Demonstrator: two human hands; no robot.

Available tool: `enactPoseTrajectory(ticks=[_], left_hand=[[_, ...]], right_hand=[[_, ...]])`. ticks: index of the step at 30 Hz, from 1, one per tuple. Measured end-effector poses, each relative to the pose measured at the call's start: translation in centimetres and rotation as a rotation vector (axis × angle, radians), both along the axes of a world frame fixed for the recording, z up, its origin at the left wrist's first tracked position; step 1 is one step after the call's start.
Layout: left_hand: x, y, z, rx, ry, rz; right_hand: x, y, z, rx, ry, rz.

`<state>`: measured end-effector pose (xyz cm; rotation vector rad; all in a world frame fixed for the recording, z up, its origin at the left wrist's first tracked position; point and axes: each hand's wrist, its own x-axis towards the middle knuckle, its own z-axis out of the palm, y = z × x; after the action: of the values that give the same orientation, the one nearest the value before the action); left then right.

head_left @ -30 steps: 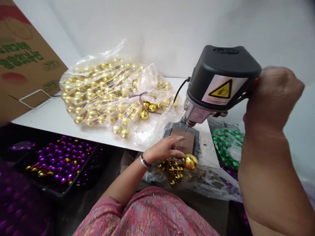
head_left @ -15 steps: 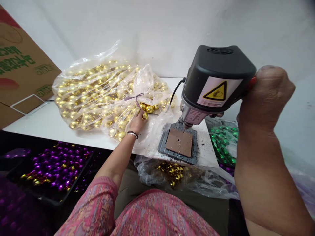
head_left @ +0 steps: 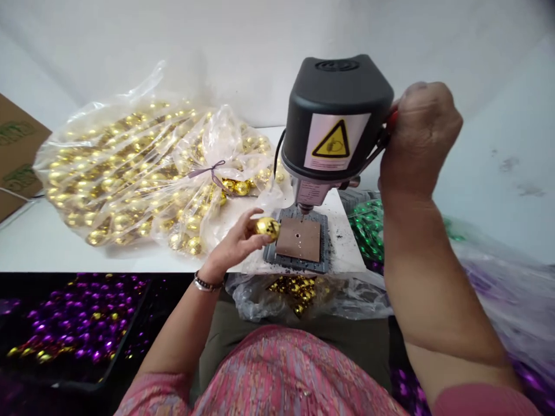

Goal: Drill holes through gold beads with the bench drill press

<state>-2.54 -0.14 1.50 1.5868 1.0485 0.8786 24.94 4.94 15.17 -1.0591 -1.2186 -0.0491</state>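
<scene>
My left hand (head_left: 240, 240) grips a shiny gold ball (head_left: 267, 229) between thumb and fingers, at the left side of a small drill press (head_left: 338, 127). Below the drill lies a brown square plate (head_left: 299, 247) with a small hole, on a dark base (head_left: 321, 266). The ball is near the plate's left edge. My right hand (head_left: 427, 130) is wrapped round the drill's red-tipped lever (head_left: 391, 120) at upper right. Left of the press rests a clear plastic bag (head_left: 117, 173) full of gold balls, tied with a purple ribbon (head_left: 212, 169), some balls showing at its opening.
Dark shavings surround the base on the white table (head_left: 26, 248). A bin of purple beads (head_left: 82, 318) stands at lower left, green beads (head_left: 368, 228) at right. A bag with gold pieces (head_left: 299, 292) lies over my lap. A cardboard box (head_left: 19, 150) is at far left.
My left hand has come from the bag opening to the brown plate, bringing a gold ball. My right hand stays on the lever. The view has shifted right.
</scene>
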Motion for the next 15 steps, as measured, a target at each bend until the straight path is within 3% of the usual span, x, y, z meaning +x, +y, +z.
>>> enactPoseTrajectory(ticks=[2, 7, 15], left_hand=[[1.5, -0.9, -0.6, -0.095, -0.012, -0.086], [4.1, 0.1, -2.7, -0.072, 0.234, -0.024], [5.9, 1.0, -1.2, 0.046, 0.540, 0.027]], right_hand=[[-0.3, 0.0, 0.3, -0.008, 0.053, 0.006], [-0.7, -0.2, 0.7, -0.015, 0.109, 0.050], [-0.8, -0.5, 0.7, -0.088, 0.089, 0.037]])
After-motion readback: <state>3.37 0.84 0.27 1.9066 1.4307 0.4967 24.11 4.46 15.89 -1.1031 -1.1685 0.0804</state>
